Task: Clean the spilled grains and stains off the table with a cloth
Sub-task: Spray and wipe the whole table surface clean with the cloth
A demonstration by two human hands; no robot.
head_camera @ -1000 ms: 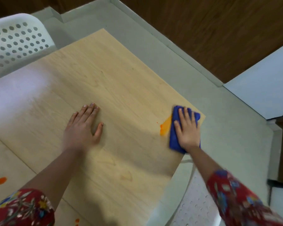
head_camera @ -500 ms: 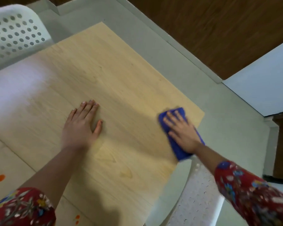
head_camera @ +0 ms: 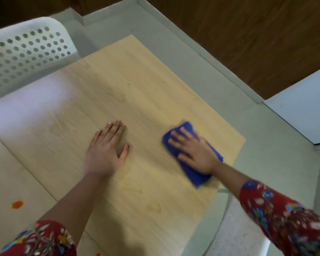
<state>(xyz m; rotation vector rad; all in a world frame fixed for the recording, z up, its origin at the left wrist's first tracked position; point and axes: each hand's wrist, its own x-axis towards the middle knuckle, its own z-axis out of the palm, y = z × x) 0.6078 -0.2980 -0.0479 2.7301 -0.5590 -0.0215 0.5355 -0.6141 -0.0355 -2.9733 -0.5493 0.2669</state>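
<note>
Blue cloth (head_camera: 197, 177) under right hand (head_camera: 194, 152), fingers flat, pressing; left hand (head_camera: 105, 150) flat on table (head_camera: 146, 89), holding nothing

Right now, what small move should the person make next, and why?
Probably slide the blue cloth under the flat right hand toward the orange stain at the near-left of the table. No stain shows beside the cloth, while that spot sits unwiped.

We saw a pale wood table (head_camera: 137, 85), our left hand (head_camera: 103, 154) flat at its middle, blue cloth (head_camera: 196, 175) near the right edge, orange stain (head_camera: 17, 204) far left.
</note>
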